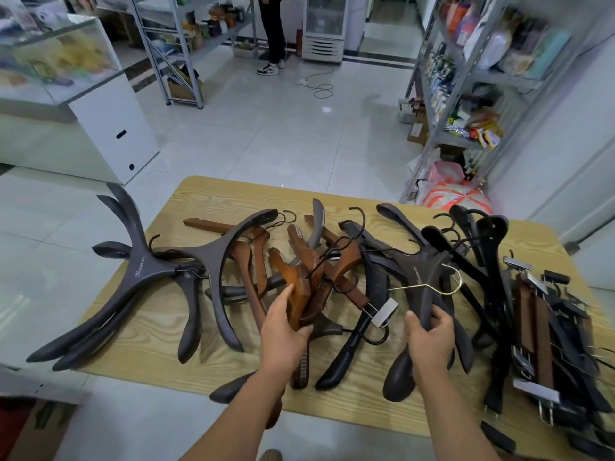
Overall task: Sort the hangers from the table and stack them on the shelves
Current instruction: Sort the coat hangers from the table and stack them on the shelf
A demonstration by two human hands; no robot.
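Both hands [285,331] — clasped round hangers [301,294]

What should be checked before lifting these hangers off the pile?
1. Left hand gripping brown hangers: ok.
2. Right hand gripping dark hanger: ok.
3. Brown hangers free of black hooks: not ok, hooks cross them.
4. Gold wire hanger clear of dark hanger: not ok, it lies across it.
5. Path to shelf: cannot tell.
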